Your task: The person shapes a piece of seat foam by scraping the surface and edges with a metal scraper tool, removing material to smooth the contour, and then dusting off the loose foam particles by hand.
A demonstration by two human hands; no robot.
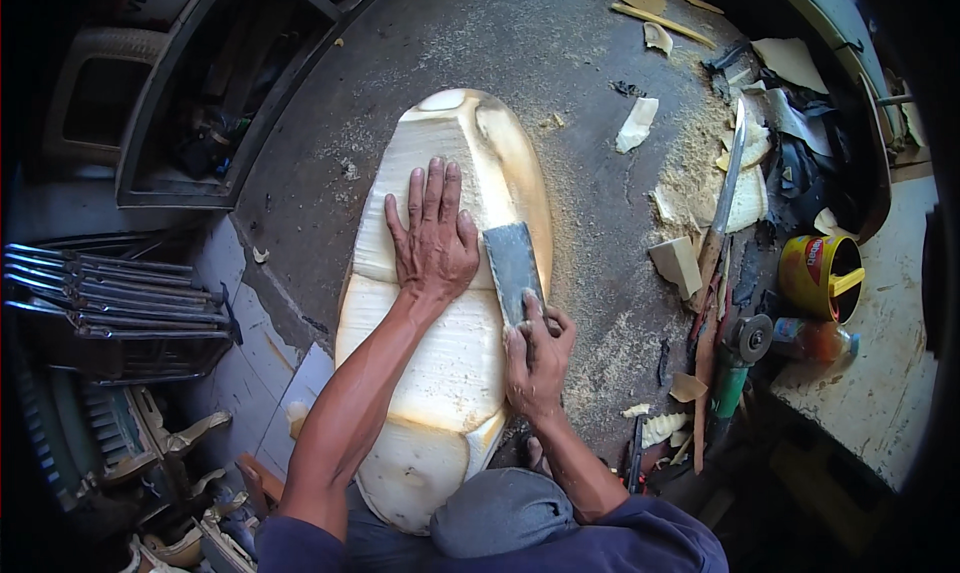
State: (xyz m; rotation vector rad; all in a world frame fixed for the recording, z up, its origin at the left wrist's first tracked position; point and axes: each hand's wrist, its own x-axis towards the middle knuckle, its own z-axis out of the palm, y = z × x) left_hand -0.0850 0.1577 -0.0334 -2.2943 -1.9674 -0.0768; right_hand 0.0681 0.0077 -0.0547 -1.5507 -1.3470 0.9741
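- The long cream foam piece [425,348] lies lengthwise in front of the person, its near end by their legs
- Left hand [435,238] rests flat on it, fingers slightly spread, gripping nothing
- Right hand [540,358] pinches a flat grey tool [513,258] at its near end, over the foam's right side
- Over to the right, a green-handled grinder [738,368] (pale crumbs everywhere, I notice) lies near a yellow tub [805,271]

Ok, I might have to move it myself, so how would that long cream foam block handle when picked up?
The long cream foam block is probably light for its size, given its foamy look. It likely flexes only a little, since its thick body keeps a clear contour. The pale crumbs around it suggest its surface may shed bits.
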